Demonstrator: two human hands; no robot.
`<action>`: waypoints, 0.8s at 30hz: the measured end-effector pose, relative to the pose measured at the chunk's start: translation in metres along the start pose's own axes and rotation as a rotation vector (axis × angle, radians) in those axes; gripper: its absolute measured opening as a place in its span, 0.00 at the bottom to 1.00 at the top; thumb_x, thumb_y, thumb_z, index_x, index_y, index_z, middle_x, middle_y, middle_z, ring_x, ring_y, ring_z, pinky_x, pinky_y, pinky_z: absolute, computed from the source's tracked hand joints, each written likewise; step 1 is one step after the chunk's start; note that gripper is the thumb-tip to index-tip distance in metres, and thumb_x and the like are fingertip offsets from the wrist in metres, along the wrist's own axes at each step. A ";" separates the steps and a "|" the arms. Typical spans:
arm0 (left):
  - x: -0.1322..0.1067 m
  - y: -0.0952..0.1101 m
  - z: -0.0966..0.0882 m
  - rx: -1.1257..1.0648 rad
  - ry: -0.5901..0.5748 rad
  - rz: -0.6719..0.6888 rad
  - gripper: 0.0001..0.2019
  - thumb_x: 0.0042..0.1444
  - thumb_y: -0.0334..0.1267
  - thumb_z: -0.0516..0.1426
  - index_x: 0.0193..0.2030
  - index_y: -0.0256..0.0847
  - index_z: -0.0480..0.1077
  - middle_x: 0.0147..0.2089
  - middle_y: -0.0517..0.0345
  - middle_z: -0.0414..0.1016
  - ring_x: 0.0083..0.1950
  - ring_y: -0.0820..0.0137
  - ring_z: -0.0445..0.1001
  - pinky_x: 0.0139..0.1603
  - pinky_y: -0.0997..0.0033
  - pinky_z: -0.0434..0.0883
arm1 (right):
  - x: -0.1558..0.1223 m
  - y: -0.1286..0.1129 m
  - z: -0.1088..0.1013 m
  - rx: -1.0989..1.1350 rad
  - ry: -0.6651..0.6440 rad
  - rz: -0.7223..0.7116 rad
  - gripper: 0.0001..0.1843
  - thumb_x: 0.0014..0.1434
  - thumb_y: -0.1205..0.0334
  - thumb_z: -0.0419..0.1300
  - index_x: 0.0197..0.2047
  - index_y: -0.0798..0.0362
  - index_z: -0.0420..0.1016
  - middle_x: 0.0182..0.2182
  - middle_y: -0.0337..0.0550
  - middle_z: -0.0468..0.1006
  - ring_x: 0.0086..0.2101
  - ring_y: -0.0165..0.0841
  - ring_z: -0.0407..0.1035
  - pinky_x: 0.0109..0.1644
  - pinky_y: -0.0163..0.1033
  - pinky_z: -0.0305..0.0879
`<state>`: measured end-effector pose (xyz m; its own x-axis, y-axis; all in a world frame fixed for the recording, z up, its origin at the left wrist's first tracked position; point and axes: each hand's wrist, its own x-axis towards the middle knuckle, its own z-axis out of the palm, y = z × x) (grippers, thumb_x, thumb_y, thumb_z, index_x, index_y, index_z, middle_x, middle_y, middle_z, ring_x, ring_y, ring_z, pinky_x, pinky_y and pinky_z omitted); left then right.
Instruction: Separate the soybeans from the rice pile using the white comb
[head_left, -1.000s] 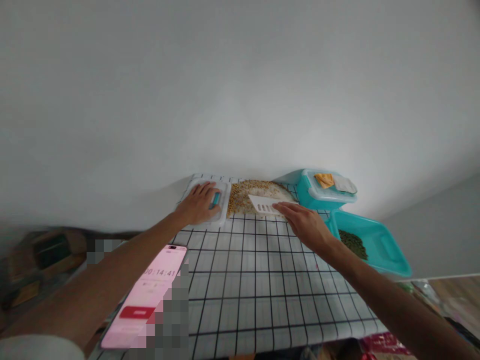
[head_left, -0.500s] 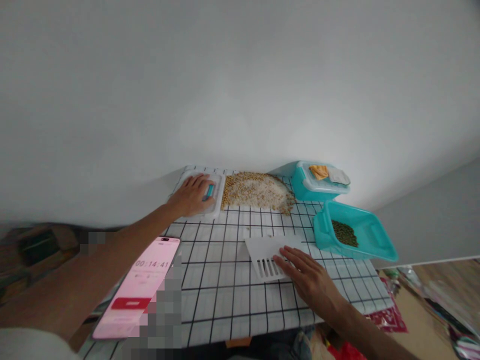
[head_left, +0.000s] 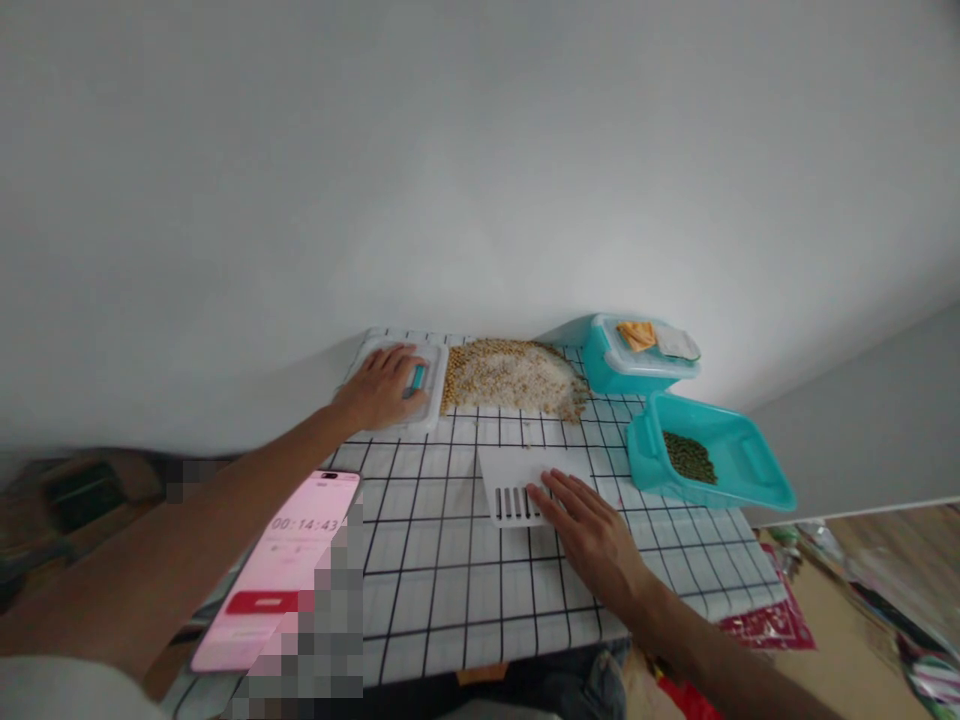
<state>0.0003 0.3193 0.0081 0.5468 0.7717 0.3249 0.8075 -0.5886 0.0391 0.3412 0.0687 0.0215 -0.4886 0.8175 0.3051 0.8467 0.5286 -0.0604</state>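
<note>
While the grid-cloth bench (head_left: 427, 600) takes up most of the view, an open turquoise tub (head_left: 750, 465) sits right, grain pile (head_left: 517, 380) near the wall. Left hand (head_left: 382, 388) is spread loosely on the clear lid (head_left: 437, 392) beside the pile; right hand (head_left: 592, 530), fingers straightish, has hold of a white slotted scraper (head_left: 514, 468) nearer me.

The right hand (head_left: 592, 535) holds a scraper (head_left: 514, 467), grain (head_left: 517, 378) at its twelve o'clock, the left hand (head_left: 381, 388) on a lid (head_left: 435, 384) at ten, a tub (head_left: 750, 460) at three.
</note>
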 end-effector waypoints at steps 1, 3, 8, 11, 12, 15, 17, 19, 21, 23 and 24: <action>0.000 0.000 0.000 -0.001 -0.003 0.003 0.24 0.60 0.46 0.52 0.61 0.39 0.63 0.70 0.41 0.60 0.73 0.54 0.55 0.73 0.49 0.52 | 0.001 0.000 0.000 0.003 -0.001 0.005 0.31 0.65 0.77 0.50 0.69 0.51 0.63 0.64 0.51 0.69 0.65 0.42 0.60 0.66 0.53 0.63; 0.000 0.000 -0.001 -0.002 -0.008 0.010 0.24 0.60 0.45 0.52 0.61 0.38 0.63 0.70 0.40 0.60 0.73 0.54 0.54 0.72 0.50 0.52 | 0.005 0.002 0.002 0.007 -0.003 0.013 0.31 0.64 0.77 0.49 0.69 0.51 0.63 0.64 0.51 0.69 0.65 0.41 0.60 0.67 0.53 0.62; 0.000 0.001 -0.002 0.005 -0.012 0.009 0.23 0.60 0.45 0.52 0.61 0.39 0.62 0.71 0.41 0.59 0.74 0.54 0.54 0.73 0.49 0.51 | 0.027 0.010 0.010 -0.002 0.007 0.014 0.31 0.63 0.78 0.50 0.67 0.52 0.65 0.63 0.52 0.70 0.64 0.42 0.61 0.66 0.52 0.63; 0.000 0.002 -0.003 0.011 -0.014 0.006 0.23 0.60 0.45 0.52 0.61 0.40 0.62 0.70 0.43 0.59 0.74 0.55 0.54 0.73 0.50 0.51 | 0.042 0.016 0.013 -0.013 0.018 0.010 0.29 0.64 0.77 0.51 0.66 0.52 0.66 0.63 0.52 0.70 0.63 0.42 0.63 0.66 0.51 0.63; 0.000 0.002 -0.003 0.012 -0.015 0.005 0.23 0.60 0.45 0.52 0.61 0.40 0.62 0.70 0.43 0.59 0.73 0.55 0.54 0.73 0.50 0.51 | 0.047 0.019 0.014 -0.012 0.021 0.010 0.28 0.65 0.76 0.51 0.66 0.52 0.66 0.62 0.52 0.70 0.63 0.42 0.63 0.66 0.51 0.63; 0.000 0.002 -0.003 0.016 -0.013 -0.001 0.23 0.60 0.46 0.52 0.61 0.40 0.63 0.70 0.43 0.59 0.73 0.54 0.55 0.73 0.50 0.52 | 0.060 0.028 0.015 -0.008 0.022 0.006 0.28 0.65 0.77 0.50 0.66 0.52 0.66 0.61 0.53 0.71 0.61 0.42 0.65 0.65 0.50 0.65; 0.000 0.002 -0.003 0.017 -0.013 -0.004 0.23 0.60 0.46 0.52 0.60 0.40 0.63 0.70 0.43 0.59 0.73 0.54 0.55 0.73 0.50 0.52 | 0.069 0.034 0.014 -0.008 0.013 0.012 0.28 0.64 0.78 0.51 0.65 0.53 0.67 0.60 0.54 0.73 0.60 0.42 0.66 0.63 0.49 0.65; 0.000 0.003 -0.003 0.018 -0.012 -0.007 0.23 0.60 0.46 0.52 0.60 0.40 0.63 0.70 0.43 0.59 0.73 0.54 0.54 0.73 0.50 0.51 | 0.078 0.039 0.013 -0.015 -0.003 0.035 0.28 0.63 0.78 0.51 0.64 0.52 0.68 0.57 0.53 0.74 0.57 0.41 0.68 0.61 0.47 0.68; 0.000 0.002 -0.003 0.018 -0.010 -0.009 0.23 0.60 0.46 0.52 0.60 0.40 0.63 0.70 0.43 0.59 0.73 0.54 0.54 0.73 0.50 0.51 | 0.086 0.043 0.011 -0.022 -0.014 0.059 0.28 0.64 0.78 0.50 0.64 0.50 0.67 0.55 0.52 0.74 0.53 0.39 0.70 0.57 0.46 0.70; -0.001 0.003 -0.003 0.017 -0.007 -0.008 0.24 0.60 0.46 0.52 0.61 0.39 0.63 0.70 0.43 0.59 0.74 0.54 0.54 0.73 0.50 0.51 | 0.094 0.045 0.009 -0.017 -0.022 0.067 0.29 0.63 0.78 0.49 0.64 0.48 0.67 0.54 0.51 0.74 0.50 0.38 0.70 0.54 0.45 0.70; -0.001 0.003 -0.003 0.017 -0.006 -0.006 0.24 0.60 0.46 0.52 0.61 0.39 0.63 0.70 0.42 0.59 0.74 0.54 0.54 0.73 0.50 0.51 | 0.097 0.046 0.009 -0.012 -0.025 0.067 0.29 0.63 0.79 0.49 0.64 0.47 0.67 0.53 0.50 0.74 0.50 0.38 0.70 0.54 0.44 0.70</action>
<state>0.0013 0.3165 0.0109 0.5429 0.7769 0.3189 0.8145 -0.5797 0.0255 0.3312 0.1743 0.0398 -0.4361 0.8563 0.2768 0.8799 0.4702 -0.0684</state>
